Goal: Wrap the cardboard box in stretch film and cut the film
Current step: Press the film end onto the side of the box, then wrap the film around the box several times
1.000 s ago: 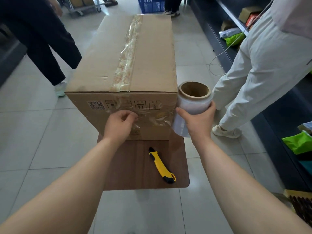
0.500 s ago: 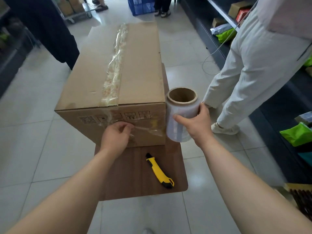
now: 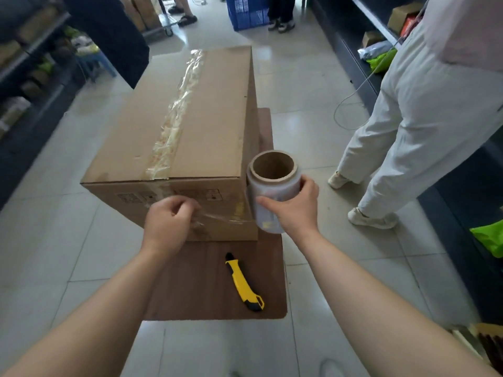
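The box (image 3: 190, 126) sits on a small brown table (image 3: 206, 284) in the aisle, its long side running away from the wearer, a strip of old clear tape (image 3: 177, 123) down the middle of its top; the near end face carries small printed marks and overhangs the table on the left; the left hand (image 3: 168, 224) is closed in front of that face, fingers pinched on the loose end of the film (image 3: 223, 217), which runs as a thin clear band rightward across the face to the roll (image 3: 272, 189); the right hand (image 3: 294, 205) is wrapped around the roll, thumb on its near side, holding it upright just beside the box's near right corner, the open cardboard core facing up; a yellow and black knife (image 3: 243, 282) lies on the bare near part of the table, well apart from both hands, pointing away and a little left; to the right a person in pale trousers (image 3: 424, 118) stands near dark shelves (image 3: 362, 31); a blue crate (image 3: 250, 12) stands on the tiled floor (image 3: 54, 240) at the far end.
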Demonstrator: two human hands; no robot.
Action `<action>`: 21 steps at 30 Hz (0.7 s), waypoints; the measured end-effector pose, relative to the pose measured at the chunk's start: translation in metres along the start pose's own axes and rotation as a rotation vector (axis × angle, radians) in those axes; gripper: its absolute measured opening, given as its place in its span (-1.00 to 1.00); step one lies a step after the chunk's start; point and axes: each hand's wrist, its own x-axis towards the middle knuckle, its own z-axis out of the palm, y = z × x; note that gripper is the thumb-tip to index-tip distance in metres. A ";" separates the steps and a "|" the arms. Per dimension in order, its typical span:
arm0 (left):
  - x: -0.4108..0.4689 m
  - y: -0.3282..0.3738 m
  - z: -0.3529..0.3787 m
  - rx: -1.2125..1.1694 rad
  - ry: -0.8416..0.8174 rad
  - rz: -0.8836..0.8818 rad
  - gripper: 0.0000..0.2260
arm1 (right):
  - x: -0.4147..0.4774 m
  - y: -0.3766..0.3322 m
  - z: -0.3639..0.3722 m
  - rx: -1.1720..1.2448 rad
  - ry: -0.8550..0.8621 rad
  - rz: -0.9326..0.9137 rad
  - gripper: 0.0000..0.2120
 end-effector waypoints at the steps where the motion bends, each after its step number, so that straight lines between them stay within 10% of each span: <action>1: -0.003 0.011 -0.001 -0.034 0.020 0.031 -0.76 | 0.001 0.000 -0.001 -0.002 -0.001 -0.007 -0.12; 8: 0.013 0.112 0.019 -0.307 -0.174 -0.020 -0.88 | 0.000 -0.002 -0.001 0.041 -0.019 -0.006 -0.09; 21: 0.063 0.156 0.111 0.091 -0.635 -0.492 -0.58 | -0.003 -0.004 -0.002 0.026 -0.059 -0.017 -0.02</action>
